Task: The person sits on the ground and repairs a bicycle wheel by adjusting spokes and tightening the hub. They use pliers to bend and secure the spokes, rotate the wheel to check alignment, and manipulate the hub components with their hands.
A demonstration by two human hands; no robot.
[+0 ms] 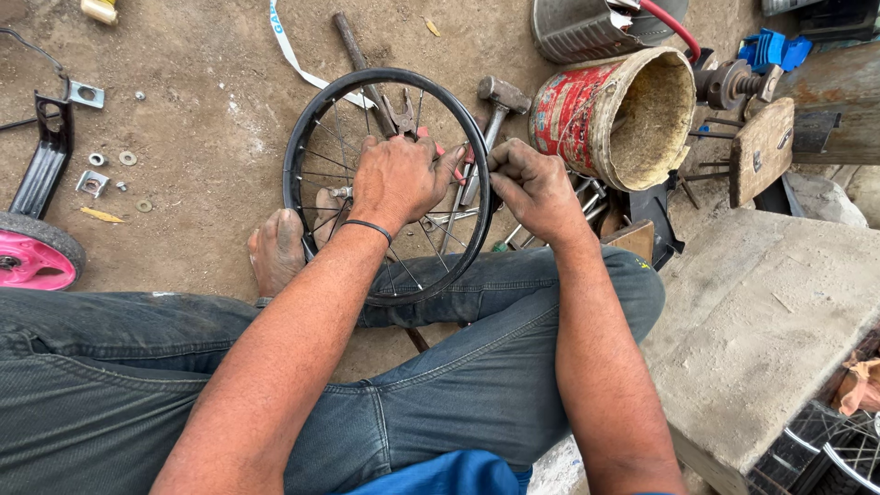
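The person sits on the dirt ground (211, 137) in dark jeans (440, 385), legs folded, one bare foot (275, 249) just beside the rim of a small spoked wheel (316, 137).

The wheel stands between the knees and the tools, its lower edge resting against the jeans, black tyre fitted, thin spokes visible throughout.

The left hand (396, 179) lies over the spokes near the centre, fingers curled down; a black band circles the wrist. What it grips beneath the palm cannot be told.

The right hand (533, 188) is closed on the right side of the tyre, fingertips pinched at the rim. A red-handled tool (454, 160) shows between the two hands; which hand holds it cannot be told.

Beyond the wheel lie a hammer (500, 96), a pair of pliers (401, 115) and a white strap (289, 50).

To the right a red tin can (573, 115) lies on its side, mouth open.

A concrete block (761, 321) sits nearer right. Far left, a pink wheel (32, 257) and loose washers (128, 158).
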